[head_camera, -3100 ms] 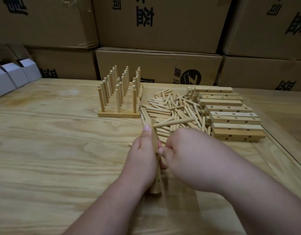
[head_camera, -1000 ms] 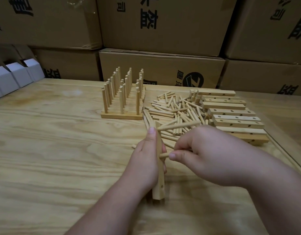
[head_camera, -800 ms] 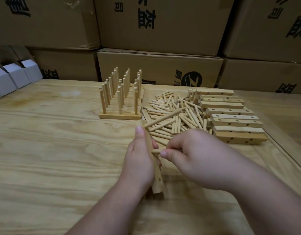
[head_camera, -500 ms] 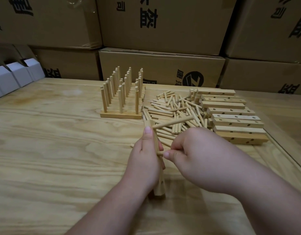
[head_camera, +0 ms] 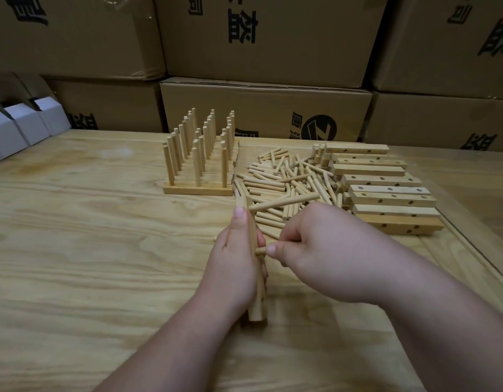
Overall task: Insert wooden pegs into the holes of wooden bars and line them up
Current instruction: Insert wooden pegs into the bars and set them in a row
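The bar (head_camera: 254, 267) stands on edge on the surface (head_camera: 89, 250), running away from the viewer, with the left hand (head_camera: 234, 267) wrapped around its middle and the thumb laid along its top toward the far end. One peg (head_camera: 284, 203) already sticks out sideways from the far hole, pointing right over the loose pile. The right hand (head_camera: 324, 250) pinches a second peg (head_camera: 262, 250) between thumb and fingers, its tip at the bar's middle hole. Half a second ago that tip sat at much the same spot, so little has gone in; the bar has dipped and risen in the past second, which looks like working the peg to seat it. I judge the second of three pegs is under way.

Everything is pale, unfinished wood: smooth round pegs (head_camera: 287, 182) heaped in a loose pile, square-edged drilled bars (head_camera: 386, 193) stacked at right, and finished bars (head_camera: 199, 165) lined up with pegs upright behind. The surface shows bold plywood grain. Cardboard boxes (head_camera: 267, 108) form a wall behind.
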Available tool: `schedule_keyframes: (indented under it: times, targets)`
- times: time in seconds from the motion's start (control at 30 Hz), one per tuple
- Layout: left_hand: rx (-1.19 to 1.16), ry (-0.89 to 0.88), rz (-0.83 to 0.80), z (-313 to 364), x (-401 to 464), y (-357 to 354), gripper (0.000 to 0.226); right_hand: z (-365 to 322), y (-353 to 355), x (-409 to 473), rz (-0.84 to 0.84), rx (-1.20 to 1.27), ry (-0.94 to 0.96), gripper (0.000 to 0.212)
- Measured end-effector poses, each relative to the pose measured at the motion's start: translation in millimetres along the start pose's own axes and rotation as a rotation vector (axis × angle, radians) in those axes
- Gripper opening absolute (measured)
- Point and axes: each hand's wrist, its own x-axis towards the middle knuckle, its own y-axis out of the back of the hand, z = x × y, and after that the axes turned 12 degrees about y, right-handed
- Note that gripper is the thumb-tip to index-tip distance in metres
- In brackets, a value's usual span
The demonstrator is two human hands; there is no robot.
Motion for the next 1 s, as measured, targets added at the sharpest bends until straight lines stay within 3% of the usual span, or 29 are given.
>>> schedule_keyframes:
  times: [0.47,0.73,1.0]
  targets:
    - [-0.109,0.027,-0.065,-1,-2,4,0.067,8,1,1,-0.012,0.205,-0.016,0.026]
    - [-0.108,0.006,-0.009,-1,-3,1,0.068,-9,-5,-2,0.030,0.000,-0.045,0.048]
    - [-0.125,0.036,-0.084,1,-1,5,0.068,0,-1,1,-0.016,0.107,-0.008,0.034]
